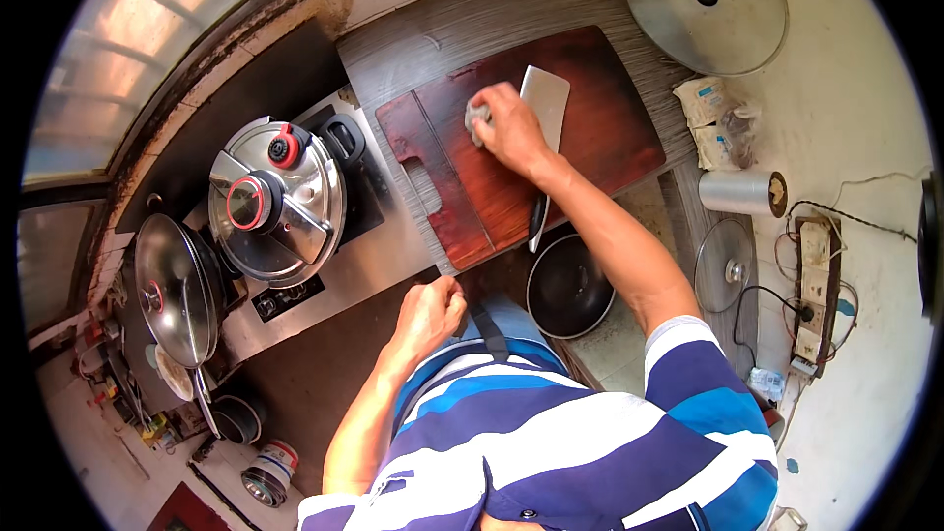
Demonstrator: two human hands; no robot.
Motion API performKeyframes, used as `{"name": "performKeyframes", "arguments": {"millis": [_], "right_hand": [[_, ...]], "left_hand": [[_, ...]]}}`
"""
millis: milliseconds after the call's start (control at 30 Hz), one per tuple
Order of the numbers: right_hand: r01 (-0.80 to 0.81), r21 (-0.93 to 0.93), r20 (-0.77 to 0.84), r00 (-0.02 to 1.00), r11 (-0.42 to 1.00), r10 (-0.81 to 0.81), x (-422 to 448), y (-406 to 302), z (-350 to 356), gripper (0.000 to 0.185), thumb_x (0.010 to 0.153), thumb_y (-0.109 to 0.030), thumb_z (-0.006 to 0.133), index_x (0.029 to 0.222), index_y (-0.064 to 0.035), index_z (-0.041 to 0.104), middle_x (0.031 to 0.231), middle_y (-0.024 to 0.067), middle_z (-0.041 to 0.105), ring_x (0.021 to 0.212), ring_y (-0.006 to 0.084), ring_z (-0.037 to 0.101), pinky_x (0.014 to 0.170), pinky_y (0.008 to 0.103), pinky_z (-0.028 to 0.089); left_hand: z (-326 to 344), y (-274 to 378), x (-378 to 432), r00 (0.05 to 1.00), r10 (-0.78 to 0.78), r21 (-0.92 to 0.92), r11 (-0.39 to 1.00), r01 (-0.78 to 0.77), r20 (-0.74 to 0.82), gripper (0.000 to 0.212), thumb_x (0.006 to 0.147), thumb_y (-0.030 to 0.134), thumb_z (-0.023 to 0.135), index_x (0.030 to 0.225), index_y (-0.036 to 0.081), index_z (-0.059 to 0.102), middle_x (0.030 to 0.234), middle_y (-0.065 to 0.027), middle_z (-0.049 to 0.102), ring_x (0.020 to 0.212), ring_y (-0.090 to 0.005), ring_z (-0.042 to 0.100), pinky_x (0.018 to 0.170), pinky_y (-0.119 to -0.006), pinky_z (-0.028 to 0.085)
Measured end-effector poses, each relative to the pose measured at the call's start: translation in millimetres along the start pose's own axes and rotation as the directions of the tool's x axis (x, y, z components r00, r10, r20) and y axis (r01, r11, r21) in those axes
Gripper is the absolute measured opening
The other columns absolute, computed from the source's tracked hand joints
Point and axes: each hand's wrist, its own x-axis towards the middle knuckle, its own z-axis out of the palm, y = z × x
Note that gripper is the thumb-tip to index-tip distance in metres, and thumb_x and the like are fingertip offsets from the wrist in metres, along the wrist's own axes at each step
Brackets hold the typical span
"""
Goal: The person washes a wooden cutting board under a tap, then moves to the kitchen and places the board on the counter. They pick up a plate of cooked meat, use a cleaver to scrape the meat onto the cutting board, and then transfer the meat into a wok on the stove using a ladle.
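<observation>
My right hand (512, 125) is closed on a crumpled greyish cloth or scrubbing pad (478, 118), held against or just over a dark red-brown wooden cutting board (612, 110). Beside that hand a cleaver (547, 99) lies on the board, its broad blade towards the back; my wrist and forearm cross in front of it, and its black handle reaches the board's near edge. My left hand (431, 313) is curled near the front of the counter, close to my waist. Whether its fingers hold anything cannot be made out.
A pressure cooker (276, 199) stands on the gas stove left of the board, with a lidded wok (173, 287) beyond it. A black pan (569, 284) sits below the counter. At right are a large glass lid (704, 7), a foil-like roll (737, 192) and a power strip (815, 287).
</observation>
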Motion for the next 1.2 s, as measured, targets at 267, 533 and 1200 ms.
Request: {"name": "performKeyframes", "arguments": {"millis": [267,533,1200], "right_hand": [[-0.413,0.357,0.743,0.67,0.838,0.013,-131.1,-138.7,24.5,0.026,0.074,-0.016,0.064,0.096,-0.0031,0.067,0.092,0.0177,0.068,0.087,0.03,0.067,0.078,0.0371,0.053],[-0.537,0.406,0.78,0.625,0.74,0.025,-177.5,-265.6,103.6,0.03,0.078,-0.019,0.063,0.102,-0.0004,0.064,0.093,0.0167,0.066,0.088,0.0247,0.065,0.08,0.0367,0.052],[-0.6,0.413,0.9,0.153,0.685,-0.409,-194.9,-474.5,189.0,0.029,0.099,-0.023,0.06,0.107,0.0054,0.065,0.095,0.0132,0.069,0.089,0.018,0.068,0.081,0.0311,0.057]], "left_hand": [[-4.5,-73.1,-62.4,0.949,-0.264,-0.415,0.893,0.174,-0.17,0.017,0.088,0.01,0.054,0.089,-0.004,0.063,0.069,-0.0161,0.068,0.065,-0.0226,0.07,0.061,-0.035,0.054],[-26.2,-145.0,-171.5,0.864,-0.378,-0.657,0.75,0.075,-0.333,0.054,0.084,0.007,0.06,0.135,0.0,0.046,0.119,-0.0169,0.065,0.082,-0.0149,0.069,0.072,-0.027,0.054],[-77.9,-227.1,-425.7,0.055,-0.442,-0.446,0.888,-0.109,-0.895,0.059,0.073,-0.014,0.047,0.13,0.0,0.057,0.119,-0.013,0.066,0.114,-0.0203,0.062,0.1,-0.031,0.046]]}}
